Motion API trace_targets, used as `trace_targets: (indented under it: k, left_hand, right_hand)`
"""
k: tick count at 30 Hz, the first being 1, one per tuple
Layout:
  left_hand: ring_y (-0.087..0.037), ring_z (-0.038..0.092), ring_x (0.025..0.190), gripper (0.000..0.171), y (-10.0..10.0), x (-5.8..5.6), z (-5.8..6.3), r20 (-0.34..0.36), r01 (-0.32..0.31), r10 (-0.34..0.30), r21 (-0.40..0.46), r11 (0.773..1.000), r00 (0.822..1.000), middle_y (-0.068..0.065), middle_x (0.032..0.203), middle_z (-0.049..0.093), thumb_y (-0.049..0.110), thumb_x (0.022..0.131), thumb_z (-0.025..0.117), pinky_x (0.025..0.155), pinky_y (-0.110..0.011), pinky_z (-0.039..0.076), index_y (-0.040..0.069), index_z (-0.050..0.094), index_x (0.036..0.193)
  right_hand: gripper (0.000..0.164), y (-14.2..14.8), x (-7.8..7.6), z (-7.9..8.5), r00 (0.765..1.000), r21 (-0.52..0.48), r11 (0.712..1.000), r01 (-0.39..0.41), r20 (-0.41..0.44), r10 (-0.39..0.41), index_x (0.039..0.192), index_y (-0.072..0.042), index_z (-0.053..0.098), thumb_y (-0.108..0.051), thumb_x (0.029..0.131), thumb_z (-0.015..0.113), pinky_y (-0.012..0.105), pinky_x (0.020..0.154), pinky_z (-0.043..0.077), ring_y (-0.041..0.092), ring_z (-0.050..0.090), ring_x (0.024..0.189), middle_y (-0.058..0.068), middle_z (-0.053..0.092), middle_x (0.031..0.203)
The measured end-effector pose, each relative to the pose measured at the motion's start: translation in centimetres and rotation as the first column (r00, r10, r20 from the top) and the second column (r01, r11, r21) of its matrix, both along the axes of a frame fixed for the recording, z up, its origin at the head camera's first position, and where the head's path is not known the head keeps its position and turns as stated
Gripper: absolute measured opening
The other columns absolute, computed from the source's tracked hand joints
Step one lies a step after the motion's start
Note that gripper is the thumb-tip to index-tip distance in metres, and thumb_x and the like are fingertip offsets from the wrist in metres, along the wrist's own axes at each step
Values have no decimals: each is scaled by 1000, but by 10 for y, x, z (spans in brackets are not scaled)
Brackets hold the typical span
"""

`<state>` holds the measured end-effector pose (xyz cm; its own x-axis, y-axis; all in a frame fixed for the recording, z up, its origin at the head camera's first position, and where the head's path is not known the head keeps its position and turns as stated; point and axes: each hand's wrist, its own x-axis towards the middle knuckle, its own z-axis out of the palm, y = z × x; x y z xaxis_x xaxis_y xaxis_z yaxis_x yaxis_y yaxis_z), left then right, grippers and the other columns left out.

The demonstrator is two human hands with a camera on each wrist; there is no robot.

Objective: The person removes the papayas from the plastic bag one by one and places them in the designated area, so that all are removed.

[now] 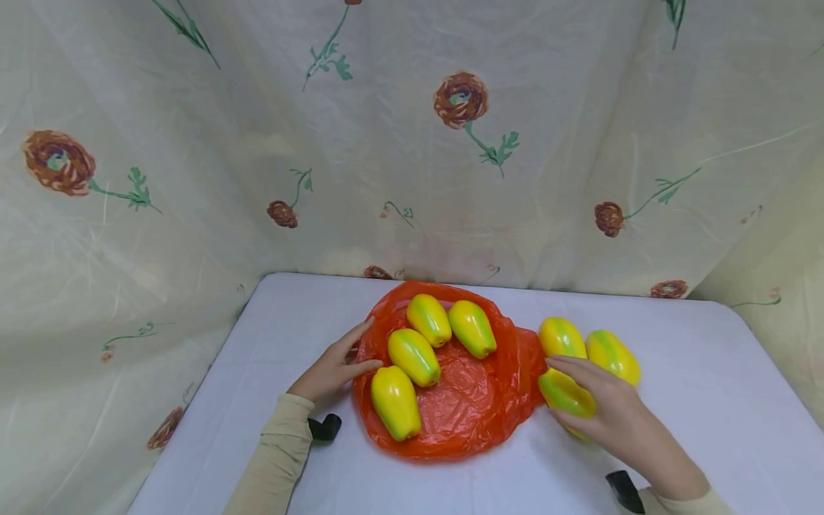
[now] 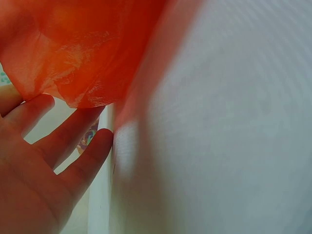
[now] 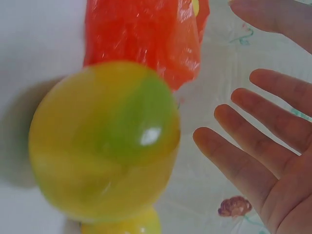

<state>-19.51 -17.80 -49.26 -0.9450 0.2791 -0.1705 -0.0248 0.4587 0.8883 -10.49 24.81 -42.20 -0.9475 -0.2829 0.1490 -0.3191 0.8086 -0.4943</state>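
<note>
A red plastic bag [image 1: 460, 408] lies spread on the table, with several yellow-green papayas [image 1: 414, 356] on it. At its left edge my left hand [image 1: 331, 368] rests against the plastic; the left wrist view shows its fingers [image 2: 87, 161] spread under the bag's rim. My right hand [image 1: 608, 404] hovers over a papaya [image 1: 566, 393] to the right of the bag. In the right wrist view its fingers stay straight and apart from the large papaya [image 3: 105, 141]. Two more papayas, one at the back [image 1: 562, 336] and one further right [image 1: 614, 357], lie beyond that hand.
A white cloth covers the table [image 1: 708, 372]. Floral curtains [image 1: 386, 143] hang behind and at both sides. Black straps sit at both wrists, the left one [image 1: 325, 428] close to the tabletop.
</note>
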Motion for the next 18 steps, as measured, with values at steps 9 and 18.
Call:
trace_targets:
  k: [9,18]
  left_hand:
    - [-27,31,156,81,0,0,0,-4,0,0,3,1000,1000,7,170,31,40,95,75,122,-55,39,45,28,161]
    - [-28,31,156,81,0,0,1,4,-4,4,0,1000,1000,7,170,31,39,94,75,122,-55,38,46,29,161]
  right_hand:
    - [68,-19,-4,5,998,-5,999,-53,-38,53,141,-12,63,-24,80,90,49,94,61,32,64,127,9,66,142]
    - [68,-42,-6,3,994,-30,995,-98,-41,97,144,-15,61,-24,82,89,46,96,61,31,63,130,7,64,144]
